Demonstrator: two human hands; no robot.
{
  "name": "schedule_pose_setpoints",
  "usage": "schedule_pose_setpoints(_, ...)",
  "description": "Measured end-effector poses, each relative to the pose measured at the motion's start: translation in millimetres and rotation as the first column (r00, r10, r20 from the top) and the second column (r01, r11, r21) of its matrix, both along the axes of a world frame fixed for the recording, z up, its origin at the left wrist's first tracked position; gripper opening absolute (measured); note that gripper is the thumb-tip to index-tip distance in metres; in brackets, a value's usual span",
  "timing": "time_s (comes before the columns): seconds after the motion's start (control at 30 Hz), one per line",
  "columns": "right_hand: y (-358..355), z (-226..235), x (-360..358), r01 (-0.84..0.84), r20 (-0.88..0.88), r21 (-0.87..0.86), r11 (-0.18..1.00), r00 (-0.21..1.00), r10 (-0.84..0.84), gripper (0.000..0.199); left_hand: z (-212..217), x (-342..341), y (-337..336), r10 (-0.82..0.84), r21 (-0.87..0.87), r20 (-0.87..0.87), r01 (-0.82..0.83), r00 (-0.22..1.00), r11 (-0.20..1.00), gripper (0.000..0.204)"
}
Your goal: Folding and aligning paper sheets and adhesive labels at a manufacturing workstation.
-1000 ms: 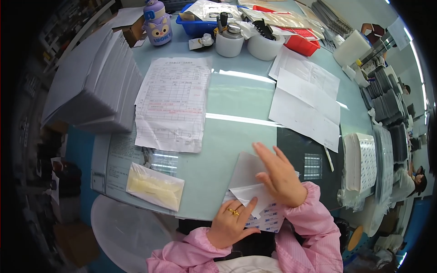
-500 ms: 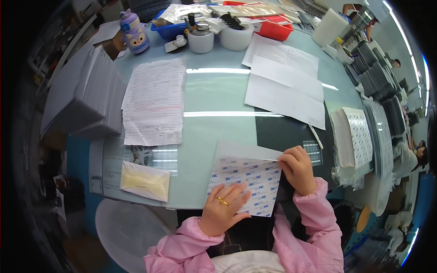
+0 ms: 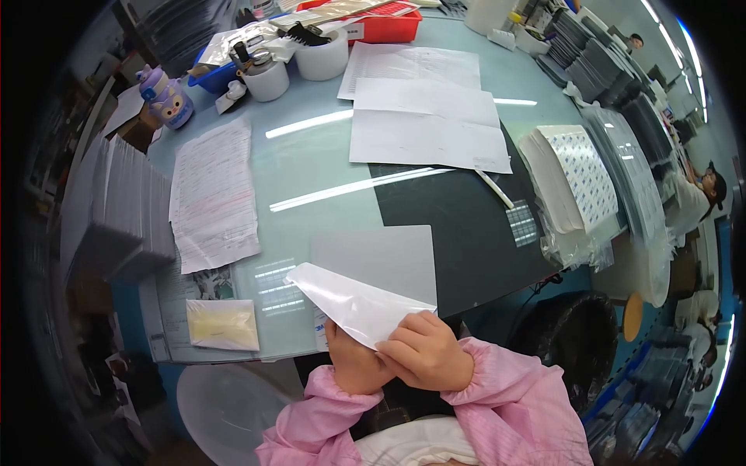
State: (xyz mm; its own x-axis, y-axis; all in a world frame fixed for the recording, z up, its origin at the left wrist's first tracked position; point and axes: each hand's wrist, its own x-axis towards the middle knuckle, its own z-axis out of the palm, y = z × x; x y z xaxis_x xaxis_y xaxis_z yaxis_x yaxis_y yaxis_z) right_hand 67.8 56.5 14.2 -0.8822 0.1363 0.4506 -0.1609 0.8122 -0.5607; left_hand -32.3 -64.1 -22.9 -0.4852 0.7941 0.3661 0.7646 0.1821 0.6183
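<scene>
A grey sheet [image 3: 381,252] lies at the table's front edge. Its glossy white backing paper [image 3: 346,303] is folded back over the near part, with one pointed corner reaching left. A small piece of the blue-printed side shows beside my left hand [image 3: 359,368]. That hand is at the near edge, under the folded backing paper, which hides most of its fingers. My right hand [image 3: 427,351] is closed, its fingers pinching the backing paper's near right part right next to the left hand. Whether my left hand grips anything cannot be seen.
A yellowish packet [image 3: 221,325] and a written sheet [image 3: 215,194] lie left, near a tall stack of paper [image 3: 116,210]. White papers [image 3: 427,124] lie beyond the grey sheet. Right are a stack of printed sheets [image 3: 575,179] and a black bin [image 3: 563,334].
The backing paper, earlier lying blue-printed side up, is now peeled back toward me, baring the grey sheet. My right hand has come down and left beside the left hand. The view has shifted.
</scene>
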Motion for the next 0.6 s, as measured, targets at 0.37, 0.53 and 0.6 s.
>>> schedule_pose_setpoints(0.37, 126, 1, 4, 0.489, 0.68, -0.601, 0.632, 0.728, 0.083, 0.024, 3, 4, 0, 0.104, 0.005, 0.154, -0.106, 0.983, 0.994, 0.037)
schedule_pose_setpoints(0.53, 152, 9, -18, 0.517, 0.82, -0.554, 0.653, 0.476, 0.318, 0.03, 5, 3, 3, 0.118, 0.006, 0.172, -0.12, 0.978, 0.993, 0.036)
schedule_pose_setpoints(0.6, 153, 10, -24, 0.504, 0.842, -0.527, 0.684, 0.418, 0.341, 0.031, 5, 3, 3, 0.111, 0.002, 0.162, -0.112, 0.981, 0.994, 0.036)
